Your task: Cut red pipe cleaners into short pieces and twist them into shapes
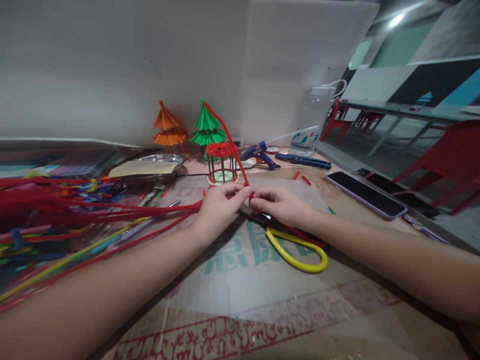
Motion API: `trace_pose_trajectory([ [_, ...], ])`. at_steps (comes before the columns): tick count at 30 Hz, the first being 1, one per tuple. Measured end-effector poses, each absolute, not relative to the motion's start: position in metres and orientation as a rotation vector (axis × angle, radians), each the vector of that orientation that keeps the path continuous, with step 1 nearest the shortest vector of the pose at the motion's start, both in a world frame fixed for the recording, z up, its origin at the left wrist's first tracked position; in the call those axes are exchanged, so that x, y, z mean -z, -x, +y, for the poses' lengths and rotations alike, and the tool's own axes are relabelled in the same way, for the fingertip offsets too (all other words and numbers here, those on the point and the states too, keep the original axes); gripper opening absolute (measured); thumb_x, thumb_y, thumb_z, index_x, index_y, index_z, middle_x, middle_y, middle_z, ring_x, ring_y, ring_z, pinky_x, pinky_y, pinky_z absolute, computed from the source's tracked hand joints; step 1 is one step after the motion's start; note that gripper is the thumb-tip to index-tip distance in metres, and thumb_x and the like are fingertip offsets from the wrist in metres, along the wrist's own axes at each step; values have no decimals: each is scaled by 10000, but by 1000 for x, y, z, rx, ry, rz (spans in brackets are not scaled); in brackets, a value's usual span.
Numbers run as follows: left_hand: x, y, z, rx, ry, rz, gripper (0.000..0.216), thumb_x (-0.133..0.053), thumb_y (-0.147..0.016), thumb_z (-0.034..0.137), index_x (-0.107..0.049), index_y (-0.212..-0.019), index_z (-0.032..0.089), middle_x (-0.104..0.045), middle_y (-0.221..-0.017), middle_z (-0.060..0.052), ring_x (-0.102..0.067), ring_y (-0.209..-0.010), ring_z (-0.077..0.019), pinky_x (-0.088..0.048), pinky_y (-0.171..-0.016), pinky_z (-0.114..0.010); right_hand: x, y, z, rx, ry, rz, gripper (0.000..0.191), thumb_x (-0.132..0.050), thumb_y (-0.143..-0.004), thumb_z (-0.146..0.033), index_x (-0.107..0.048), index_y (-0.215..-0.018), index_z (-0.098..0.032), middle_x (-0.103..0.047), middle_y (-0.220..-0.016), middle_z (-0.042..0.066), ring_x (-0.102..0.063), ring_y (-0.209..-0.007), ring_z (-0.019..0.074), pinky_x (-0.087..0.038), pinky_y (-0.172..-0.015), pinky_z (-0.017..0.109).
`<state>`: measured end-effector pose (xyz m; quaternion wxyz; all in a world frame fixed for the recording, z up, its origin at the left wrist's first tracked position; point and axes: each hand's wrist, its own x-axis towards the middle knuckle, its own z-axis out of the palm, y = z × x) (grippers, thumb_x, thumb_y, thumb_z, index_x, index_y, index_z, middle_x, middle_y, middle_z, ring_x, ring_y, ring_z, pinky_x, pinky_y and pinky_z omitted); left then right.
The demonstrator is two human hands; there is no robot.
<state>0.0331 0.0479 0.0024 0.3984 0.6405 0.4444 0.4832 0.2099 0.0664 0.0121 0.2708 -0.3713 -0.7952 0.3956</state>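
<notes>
A long red pipe cleaner rises up and to the left from between my hands, its far end in front of the green tower. My left hand pinches it near its lower end. Close beside, almost touching, my right hand pinches the same end with thumb and forefinger. Under my hands lie scissors with yellow handles, their blades partly hidden. Behind my left hand stands a small round frame with a red top ring, dark posts and a pale base.
Green and orange tiered towers stand at the back. Further right are a blue glue gun, blue pliers, a clear bottle and a phone. Many coloured pipe cleaners pile up at left, near a metal dish.
</notes>
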Motion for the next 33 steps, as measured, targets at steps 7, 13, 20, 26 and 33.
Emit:
trace_pose_trajectory([
  [7, -1, -32, 50, -1202, -1671, 1125, 256, -643, -830, 395, -722, -773, 159, -709, -743, -33, -630, -719, -179, -464, -701, -276, -13, -213, 67, -1038, 1008, -2200, 261, -545, -862, -392, -598, -707, -189, -594, -655, 2, -532, -629, 150, -394, -597, 271],
  [13, -2, -34, 50, -1231, -1504, 1078, 280, -681, -799, 436, -705, -757, 160, -696, -694, -17, -629, -643, -166, -466, -644, -263, -10, -214, 69, -1182, 994, -2030, 535, -510, -858, -689, -636, -735, -184, -634, -698, 32, -567, -676, 173, -434, -641, 292],
  [20, 1, -31, 52, -1230, -1517, 1086, 317, -679, -817, 471, -725, -796, 158, -705, -742, -22, -612, -700, -161, -446, -681, -263, -10, -217, 71, -1371, 1032, -1923, 572, -571, -783, -750, -667, -682, -196, -663, -711, 40, -547, -644, 164, -404, -619, 294],
  [26, 1, -31, 51, -1217, -1521, 1063, 299, -673, -827, 450, -728, -788, 158, -718, -760, -30, -620, -733, -169, -453, -712, -271, -17, -214, 68, -1278, 1076, -2017, 443, -605, -819, -613, -670, -674, -199, -635, -662, 17, -515, -601, 152, -378, -581, 286],
  [33, -2, -32, 51, -1216, -1503, 1037, 290, -681, -831, 421, -748, -842, 139, -734, -809, -54, -635, -784, -180, -463, -746, -273, -19, -212, 65, -1138, 1139, -2087, 423, -541, -866, -524, -644, -643, -180, -632, -646, 19, -525, -611, 150, -388, -594, 278],
])
